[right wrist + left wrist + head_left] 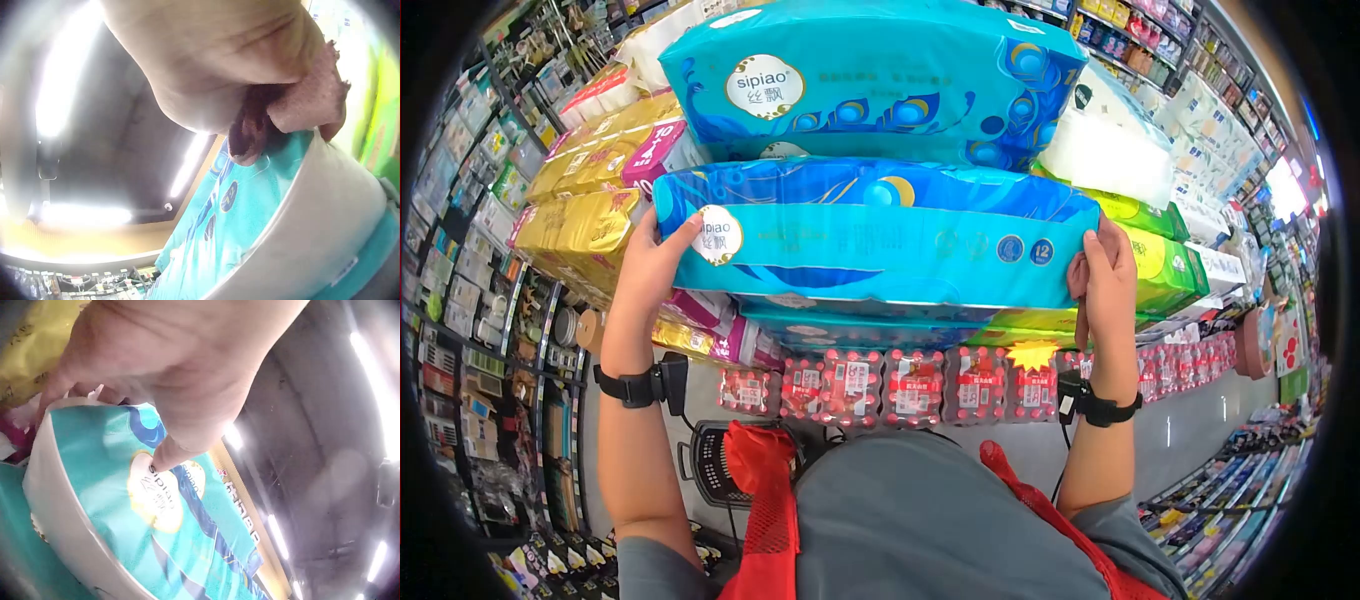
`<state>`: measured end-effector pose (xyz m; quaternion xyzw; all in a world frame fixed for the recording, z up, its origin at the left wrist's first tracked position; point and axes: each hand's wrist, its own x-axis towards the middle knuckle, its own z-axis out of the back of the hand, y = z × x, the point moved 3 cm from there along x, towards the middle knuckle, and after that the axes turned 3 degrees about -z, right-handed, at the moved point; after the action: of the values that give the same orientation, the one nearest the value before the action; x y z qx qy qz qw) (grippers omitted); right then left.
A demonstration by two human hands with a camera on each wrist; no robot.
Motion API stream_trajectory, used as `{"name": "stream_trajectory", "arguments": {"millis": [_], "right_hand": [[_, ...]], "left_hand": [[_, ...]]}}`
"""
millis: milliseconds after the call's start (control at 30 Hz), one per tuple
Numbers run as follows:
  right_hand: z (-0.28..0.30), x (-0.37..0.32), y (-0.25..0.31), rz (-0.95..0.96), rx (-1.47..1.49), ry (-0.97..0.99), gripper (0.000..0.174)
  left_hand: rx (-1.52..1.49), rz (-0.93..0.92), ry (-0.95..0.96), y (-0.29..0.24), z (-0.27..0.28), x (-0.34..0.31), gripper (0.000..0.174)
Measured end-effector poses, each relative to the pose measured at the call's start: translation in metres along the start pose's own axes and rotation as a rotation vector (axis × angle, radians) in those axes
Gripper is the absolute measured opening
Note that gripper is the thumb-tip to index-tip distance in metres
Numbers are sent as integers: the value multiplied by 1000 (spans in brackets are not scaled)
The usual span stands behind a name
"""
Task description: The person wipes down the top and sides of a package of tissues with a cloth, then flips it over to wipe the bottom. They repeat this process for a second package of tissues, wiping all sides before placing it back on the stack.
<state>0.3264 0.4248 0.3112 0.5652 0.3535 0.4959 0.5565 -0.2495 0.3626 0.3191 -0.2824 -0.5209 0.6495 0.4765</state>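
Observation:
A long turquoise and blue sipiao tissue pack (870,235) lies across the front of the stack, between both hands. My left hand (645,262) grips its left end, the thumb on the front by the white logo and the fingers round the end. At the opposite end my right hand (1112,275) holds the pack, with a brownish cloth (306,97) bunched in the fingers and hanging below them. The pack's pale end faces (75,500) show in both wrist views. Right behind it stands a larger turquoise sipiao pack (880,90).
Gold packs (585,235) are stacked on the left, green packs (1165,270) on the right. Shrink-wrapped red-capped bottles (915,388) line the floor at the stack's foot. A black basket (725,475) is beside the person, and shelves (475,330) run along the left.

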Motion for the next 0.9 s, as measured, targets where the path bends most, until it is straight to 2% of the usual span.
{"name": "stream_trajectory", "arguments": {"millis": [167,300,400,467,667,733,767,800,900], "right_hand": [[-3,-2,7,36,32,-9,39],[-5,9,7,50,-43,36,40],[-14,38,-7,136,-83,16,44],[-20,48,-6,168,-182,-15,46],[-27,48,2,28,-109,5,50],[-21,44,0,37,-71,-28,50],[-10,48,-13,127,-90,-51,49],[7,56,-37,217,-109,-75,49],[21,43,-51,194,52,-91,47]], "left_hand": [[45,-18,-10,-1,7,-3,58],[233,-85,-44,-18,2,-1,75],[416,-207,-63,6,1,28,81],[471,-182,-43,6,-3,31,82],[510,-200,-16,16,1,33,69],[468,-192,-10,8,2,24,67],[447,-187,-7,4,1,18,67],[486,-267,-57,-3,-3,10,62],[907,-679,-192,-40,-26,-21,58]]}}
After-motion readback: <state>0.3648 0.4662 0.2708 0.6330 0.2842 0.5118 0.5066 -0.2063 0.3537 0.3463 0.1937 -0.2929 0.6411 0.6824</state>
